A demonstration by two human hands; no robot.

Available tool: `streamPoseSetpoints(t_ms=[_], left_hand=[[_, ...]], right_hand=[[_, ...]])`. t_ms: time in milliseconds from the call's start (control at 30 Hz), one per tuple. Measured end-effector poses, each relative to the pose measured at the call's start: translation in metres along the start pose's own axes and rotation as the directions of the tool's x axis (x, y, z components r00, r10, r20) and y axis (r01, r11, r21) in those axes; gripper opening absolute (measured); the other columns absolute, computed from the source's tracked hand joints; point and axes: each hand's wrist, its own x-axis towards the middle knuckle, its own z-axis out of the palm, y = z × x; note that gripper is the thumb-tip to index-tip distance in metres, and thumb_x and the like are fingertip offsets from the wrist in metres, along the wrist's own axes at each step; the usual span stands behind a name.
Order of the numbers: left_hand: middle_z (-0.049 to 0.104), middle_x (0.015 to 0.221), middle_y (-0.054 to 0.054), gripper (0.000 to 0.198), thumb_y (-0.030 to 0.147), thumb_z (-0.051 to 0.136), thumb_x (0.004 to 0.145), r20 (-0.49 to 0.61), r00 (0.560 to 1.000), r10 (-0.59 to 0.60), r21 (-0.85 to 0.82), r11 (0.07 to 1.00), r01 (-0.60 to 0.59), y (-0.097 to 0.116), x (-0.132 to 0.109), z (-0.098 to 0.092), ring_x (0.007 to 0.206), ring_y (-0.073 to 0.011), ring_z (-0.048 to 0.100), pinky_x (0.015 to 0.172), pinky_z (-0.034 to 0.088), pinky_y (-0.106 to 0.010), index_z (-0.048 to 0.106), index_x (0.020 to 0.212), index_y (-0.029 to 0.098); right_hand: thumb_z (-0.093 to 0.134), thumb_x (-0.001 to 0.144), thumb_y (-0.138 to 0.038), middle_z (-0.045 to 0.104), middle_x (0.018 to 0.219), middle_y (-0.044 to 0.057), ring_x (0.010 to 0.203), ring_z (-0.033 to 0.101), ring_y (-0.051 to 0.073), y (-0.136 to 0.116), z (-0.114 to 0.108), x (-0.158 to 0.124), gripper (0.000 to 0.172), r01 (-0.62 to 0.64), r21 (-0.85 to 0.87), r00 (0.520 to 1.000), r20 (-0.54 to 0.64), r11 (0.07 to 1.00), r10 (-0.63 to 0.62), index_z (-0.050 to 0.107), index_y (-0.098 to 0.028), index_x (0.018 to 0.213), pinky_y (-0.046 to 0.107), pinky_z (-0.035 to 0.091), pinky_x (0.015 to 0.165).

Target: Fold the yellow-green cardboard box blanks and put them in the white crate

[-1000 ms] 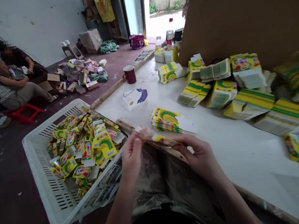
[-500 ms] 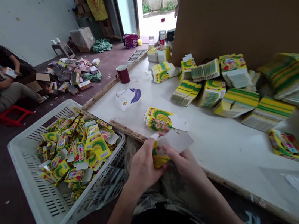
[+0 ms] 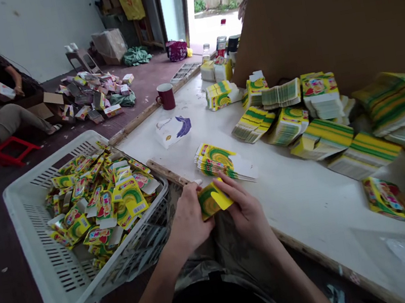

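Observation:
A small yellow and green printed carton (image 3: 209,202) is between my two hands, above my lap at the table's edge. My left hand (image 3: 188,220) grips its left side, fingers closed round it. At the carton's right end, my right hand (image 3: 245,209) has its thumb and fingers closed on a yellow flap. Just beyond them lies a stack of flat cartons (image 3: 216,159) with white flaps sticking out to the right. To my left, a white plastic basket (image 3: 49,278) holds a heap of similar yellow cartons (image 3: 103,203).
More carton stacks (image 3: 321,138) line the table's (image 3: 312,216) far side beside a large brown board (image 3: 322,9). A maroon mug (image 3: 166,97) and a white box with a purple print (image 3: 174,129) stand on the table. Two people (image 3: 5,95) sit at the left near piled boxes (image 3: 97,94).
The carton has turned so its printed side and yellow flap face me; the white flap that showed before is out of sight. My right hand has shifted slightly.

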Motion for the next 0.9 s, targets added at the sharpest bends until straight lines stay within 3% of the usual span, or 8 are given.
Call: streamPoseSetpoints(t_ms=[267,400,500,567,633,733,800,900], left_hand=[[0.068,0.111,-0.012,0.059,0.031,0.079,0.064,0.123,0.992,0.028,0.083,0.996,-0.039,0.000,0.002,-0.031,0.102,-0.0330,0.065,0.089,0.052,-0.045,0.054,0.116,0.022],[0.068,0.109,-0.011,0.058,0.026,0.079,0.062,0.099,0.994,0.035,0.075,0.996,-0.043,0.009,0.002,-0.029,0.100,-0.0325,0.066,0.086,0.052,-0.044,0.056,0.116,0.022],[0.070,0.100,-0.007,0.057,0.025,0.081,0.060,0.102,0.994,-0.030,-0.105,0.994,0.040,0.007,0.005,-0.036,0.091,-0.0283,0.067,0.081,0.053,-0.039,0.059,0.112,0.023],[0.069,0.096,-0.004,0.057,0.028,0.086,0.055,-0.080,0.985,-0.155,-0.387,0.915,0.113,-0.004,0.011,-0.048,0.089,-0.0253,0.066,0.080,0.053,-0.037,0.061,0.106,0.024],[0.068,0.097,-0.003,0.054,0.035,0.087,0.055,-0.420,0.813,-0.403,-0.654,0.755,0.037,-0.021,0.020,-0.063,0.095,-0.0241,0.065,0.083,0.052,-0.037,0.058,0.100,0.025],[0.060,0.119,-0.002,0.037,0.052,0.067,0.077,-0.608,0.579,-0.543,-0.711,0.696,-0.095,-0.042,0.032,-0.074,0.123,-0.0198,0.050,0.101,0.042,-0.039,0.048,0.100,0.029],[0.058,0.123,-0.003,0.042,0.046,0.074,0.073,-0.579,0.586,-0.567,-0.750,0.653,-0.109,-0.046,0.033,-0.068,0.126,-0.0194,0.049,0.103,0.040,-0.038,0.046,0.099,0.028],[0.060,0.120,-0.006,0.050,0.040,0.082,0.066,-0.401,0.711,-0.578,-0.834,0.551,-0.022,-0.037,0.027,-0.043,0.117,-0.0198,0.056,0.098,0.044,-0.035,0.049,0.100,0.025]], right_hand=[[0.062,0.088,-0.023,0.045,0.150,0.012,0.136,0.046,0.031,0.001,-0.026,0.003,0.030,0.021,-0.077,0.954,0.299,0.997,0.003,0.071,-0.028,0.116,0.051,0.043,0.106],[0.070,0.081,-0.021,0.056,0.139,0.011,0.132,0.049,0.031,-0.008,-0.018,0.005,0.019,-0.044,-0.023,0.991,0.129,0.999,0.046,0.073,-0.026,0.099,0.049,0.042,0.106],[0.071,0.082,-0.029,0.049,0.145,0.012,0.134,0.047,0.028,-0.005,-0.007,0.008,0.046,-0.068,0.169,0.997,0.057,0.983,0.059,0.057,-0.027,0.126,0.045,0.043,0.106],[0.072,0.082,-0.036,0.046,0.147,0.015,0.127,0.054,0.026,0.004,-0.007,0.014,0.071,-0.064,0.203,0.998,0.013,0.977,0.062,0.036,-0.027,0.143,0.042,0.048,0.101],[0.068,0.083,-0.037,0.054,0.138,0.016,0.116,0.061,0.025,0.016,-0.013,0.024,0.069,-0.089,0.035,0.989,-0.119,0.995,0.092,0.036,-0.023,0.143,0.042,0.052,0.095],[0.063,0.084,-0.029,0.065,0.116,0.016,0.108,0.059,0.030,0.035,-0.023,0.045,0.047,-0.183,-0.248,0.949,-0.296,0.951,0.106,0.052,-0.018,0.128,0.051,0.047,0.094],[0.063,0.081,-0.022,0.067,0.106,0.016,0.103,0.058,0.033,0.045,-0.025,0.057,0.038,-0.212,-0.304,0.946,-0.302,0.929,0.117,0.059,-0.017,0.118,0.055,0.043,0.094],[0.064,0.075,-0.015,0.067,0.092,0.012,0.093,0.058,0.032,0.052,-0.022,0.067,0.031,-0.230,-0.348,0.949,-0.285,0.909,0.132,0.062,-0.018,0.105,0.053,0.044,0.090]])
